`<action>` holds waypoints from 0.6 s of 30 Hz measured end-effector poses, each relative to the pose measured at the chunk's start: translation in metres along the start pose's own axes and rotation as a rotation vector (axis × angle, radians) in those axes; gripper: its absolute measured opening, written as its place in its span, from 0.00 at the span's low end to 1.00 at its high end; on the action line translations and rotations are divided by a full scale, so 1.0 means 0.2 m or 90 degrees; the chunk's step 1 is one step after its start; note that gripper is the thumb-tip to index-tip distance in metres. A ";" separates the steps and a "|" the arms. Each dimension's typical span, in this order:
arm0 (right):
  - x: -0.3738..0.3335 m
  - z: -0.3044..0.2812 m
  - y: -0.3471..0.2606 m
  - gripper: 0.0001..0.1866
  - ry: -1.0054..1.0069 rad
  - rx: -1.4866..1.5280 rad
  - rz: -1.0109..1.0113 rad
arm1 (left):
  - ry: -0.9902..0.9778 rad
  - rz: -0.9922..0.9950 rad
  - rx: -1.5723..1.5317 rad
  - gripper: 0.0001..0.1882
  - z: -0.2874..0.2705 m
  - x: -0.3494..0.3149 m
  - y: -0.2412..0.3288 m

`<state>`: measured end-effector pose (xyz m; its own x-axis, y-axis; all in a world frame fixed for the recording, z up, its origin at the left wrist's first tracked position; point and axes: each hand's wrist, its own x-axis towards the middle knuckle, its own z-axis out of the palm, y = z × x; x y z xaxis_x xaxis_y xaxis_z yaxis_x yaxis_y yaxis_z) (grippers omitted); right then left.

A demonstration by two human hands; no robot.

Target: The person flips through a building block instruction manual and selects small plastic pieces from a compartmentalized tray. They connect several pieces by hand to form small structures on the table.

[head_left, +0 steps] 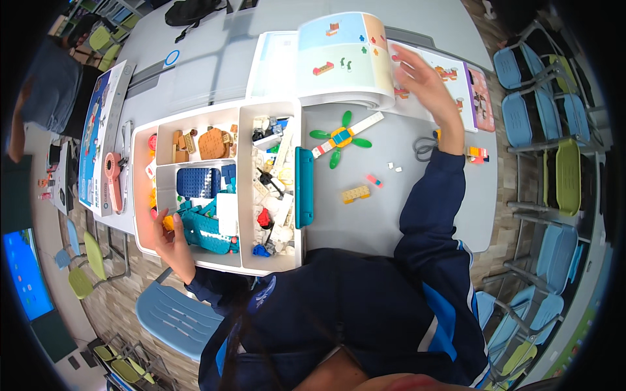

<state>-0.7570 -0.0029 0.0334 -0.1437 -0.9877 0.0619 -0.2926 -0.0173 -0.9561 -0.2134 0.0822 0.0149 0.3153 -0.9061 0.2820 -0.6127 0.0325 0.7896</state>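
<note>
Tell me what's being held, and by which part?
An orange brick is by the left hand, but a grip can't be told. The right hand is at the instruction booklet; any hold there is unclear.

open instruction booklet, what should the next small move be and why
Probably press the booklet's arched page flat with the right hand: the page bows up, and that hand is over the facing page. The left hand is away at the white sorting box's near left corner, so it looks less handy.
</note>
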 end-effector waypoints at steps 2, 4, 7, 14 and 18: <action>0.04 0.12 0.05 0.28 -0.011 -0.141 -0.108 | 0.001 -0.003 0.001 0.14 0.00 0.01 -0.01; 0.04 0.26 0.00 0.26 -0.068 -0.118 -0.075 | 0.005 0.010 -0.006 0.14 0.01 0.01 0.00; 0.05 0.37 0.00 0.27 -0.087 -0.344 -0.103 | 0.012 0.016 -0.007 0.14 0.01 0.01 -0.01; 0.03 0.41 0.01 0.27 -0.093 -0.441 -0.088 | 0.016 -0.001 0.026 0.15 0.00 0.00 0.02; 0.02 0.40 0.01 0.27 -0.096 -0.431 -0.090 | 0.013 -0.002 0.017 0.18 -0.01 -0.01 0.04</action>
<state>-0.6822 -0.0203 0.0087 0.0575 -0.9947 0.0848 -0.8293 -0.0948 -0.5507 -0.2176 0.0844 0.0210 0.3325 -0.8972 0.2905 -0.6304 0.0177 0.7761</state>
